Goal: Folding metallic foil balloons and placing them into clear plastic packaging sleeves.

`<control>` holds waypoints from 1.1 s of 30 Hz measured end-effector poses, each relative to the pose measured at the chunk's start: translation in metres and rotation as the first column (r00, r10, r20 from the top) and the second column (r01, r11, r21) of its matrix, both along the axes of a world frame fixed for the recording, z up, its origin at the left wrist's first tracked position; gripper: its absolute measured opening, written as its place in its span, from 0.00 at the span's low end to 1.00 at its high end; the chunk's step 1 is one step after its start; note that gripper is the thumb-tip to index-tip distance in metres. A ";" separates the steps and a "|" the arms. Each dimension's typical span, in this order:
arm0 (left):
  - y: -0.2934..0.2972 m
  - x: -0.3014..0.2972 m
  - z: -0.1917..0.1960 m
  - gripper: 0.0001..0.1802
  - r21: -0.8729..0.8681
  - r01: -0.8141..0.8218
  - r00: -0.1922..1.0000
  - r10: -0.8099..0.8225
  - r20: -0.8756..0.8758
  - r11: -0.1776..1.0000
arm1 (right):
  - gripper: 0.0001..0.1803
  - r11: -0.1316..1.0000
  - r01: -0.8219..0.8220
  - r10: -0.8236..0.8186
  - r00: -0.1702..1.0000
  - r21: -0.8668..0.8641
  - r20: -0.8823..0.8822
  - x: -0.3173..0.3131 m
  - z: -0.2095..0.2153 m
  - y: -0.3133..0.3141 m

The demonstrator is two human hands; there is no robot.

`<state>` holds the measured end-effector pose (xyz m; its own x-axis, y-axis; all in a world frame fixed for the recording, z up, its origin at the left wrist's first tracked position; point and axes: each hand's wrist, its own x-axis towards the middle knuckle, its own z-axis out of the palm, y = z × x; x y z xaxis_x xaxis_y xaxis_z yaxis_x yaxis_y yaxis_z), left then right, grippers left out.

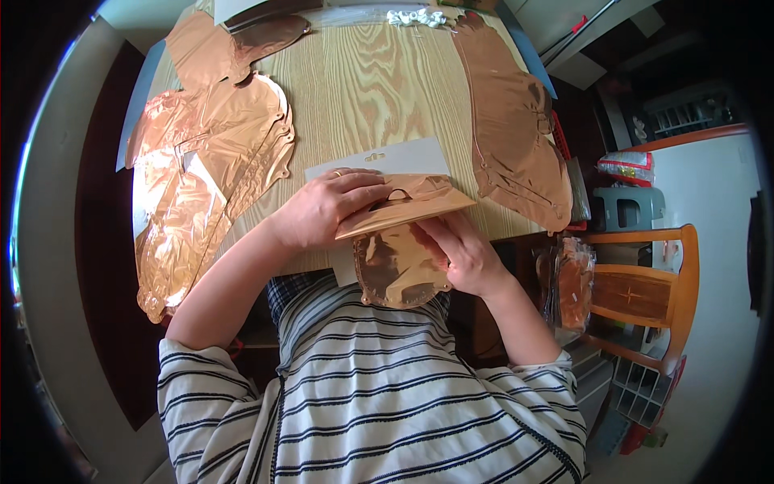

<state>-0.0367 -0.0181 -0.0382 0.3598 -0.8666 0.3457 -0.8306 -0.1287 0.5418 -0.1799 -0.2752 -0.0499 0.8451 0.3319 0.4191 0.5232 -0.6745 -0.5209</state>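
At the near edge of the table, a shiny rose-gold foil balloon (399, 270) lies flat and partly folded over a white card (415, 153) with a hanging slot. Its lower part, with small tabs along the rim, hangs past the table edge toward my body. From the left, my left hand (322, 206) presses on the folded foil and card, its fingers closed over them. My right hand (469, 256) grips the foil from the right, with its fingertips tucked beneath the raised fold and partly hidden.
Flat foil balloons are heaped at the left (242, 137), and more lie along the right edge (512, 121). Small white pieces (415, 18) sit at the far edge. A wooden chair (637, 294) bearing plastic-wrapped packs (574, 282) stands to the right, near a grey stool (629, 208).
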 end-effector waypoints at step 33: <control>0.000 -0.004 0.002 0.26 -0.014 -0.053 0.996 0.052 -0.066 0.998 | 0.11 0.919 0.286 -0.166 0.905 0.272 -0.391 0.003 0.023 0.020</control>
<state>-0.0407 -0.0182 -0.0359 0.4270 -0.8405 0.3335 -0.7855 -0.1621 0.5973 -0.1771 -0.2549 -0.0266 0.9916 0.0143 0.1288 0.1174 -0.5202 -0.8459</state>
